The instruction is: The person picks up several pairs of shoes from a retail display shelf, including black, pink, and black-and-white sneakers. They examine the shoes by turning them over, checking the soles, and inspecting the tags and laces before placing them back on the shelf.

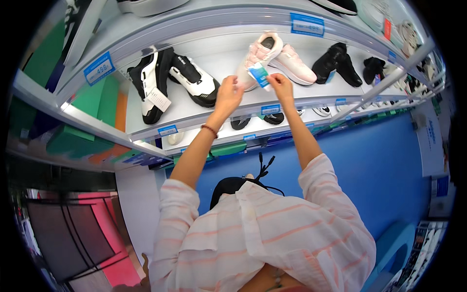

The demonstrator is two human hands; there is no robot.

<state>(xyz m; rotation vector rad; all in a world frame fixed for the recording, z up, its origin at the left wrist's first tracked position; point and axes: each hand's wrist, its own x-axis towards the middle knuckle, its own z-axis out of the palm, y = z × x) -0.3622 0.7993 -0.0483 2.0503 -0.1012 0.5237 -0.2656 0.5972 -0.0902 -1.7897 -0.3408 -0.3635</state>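
Observation:
A pale pink sneaker (255, 54) leans on the middle shelf against its mate (293, 67), its heel raised. Pinched in the fingers of my right hand (281, 88) is a blue and white hang tag (259, 75), held in front of the leaning shoe. My left hand (230, 95) is at that shoe's toe with fingers bent; whether it grips the toe cannot be made out. Left of it stand a white and black shoe (195, 80) and its tilted partner (155, 84), which carries a white paper tag (158, 99).
Black shoes (337, 64) sit further right on the same shelf. Blue price labels (270, 109) line the shelf edges. A slanting metal post (383, 85) crosses at the right. More shoes (273, 118) occupy the lower shelf, with green boxes (229, 149) beneath. The floor (365, 164) is blue.

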